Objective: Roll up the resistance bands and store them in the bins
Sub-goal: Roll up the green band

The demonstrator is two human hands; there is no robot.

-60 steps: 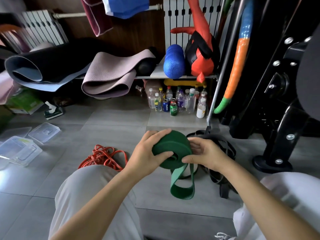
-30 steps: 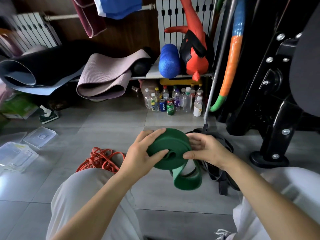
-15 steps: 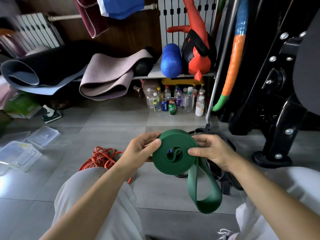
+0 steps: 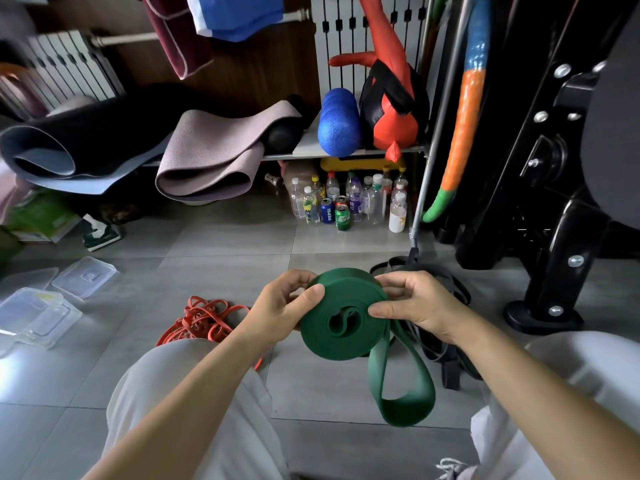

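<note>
From the head view, the left hand (image 4: pixel 277 306) and the right hand (image 4: pixel 419 306) hold a green resistance band (image 4: pixel 322 344) up in the air between them. Most of the band is wound into a fat roll. Both hands pinch the roll, thumbs on the near face and fingers curled round the back. A loose loop of the band hangs down below the right hand.

Under the hands is a floor of grey tiles (image 4: pixel 225 244). A messy pile of orange bands (image 4: pixel 204 320) lies on the floor just left of the left hand. A heap of black bands (image 4: pixel 446 344) lies under and behind the right hand. Far to the left of the grip sit clear plastic bins (image 4: pixel 31 317) and a clear lid (image 4: pixel 85 276).

Past the hands, bottles and cans (image 4: pixel 346 202) stand on the floor under a shelf (image 4: pixel 311 147). On the shelf rest a blue foam roller (image 4: pixel 339 123) and a pink yoga mat (image 4: pixel 214 157). A black gym machine (image 4: pixel 554 168) stands to the right of the grip
</note>
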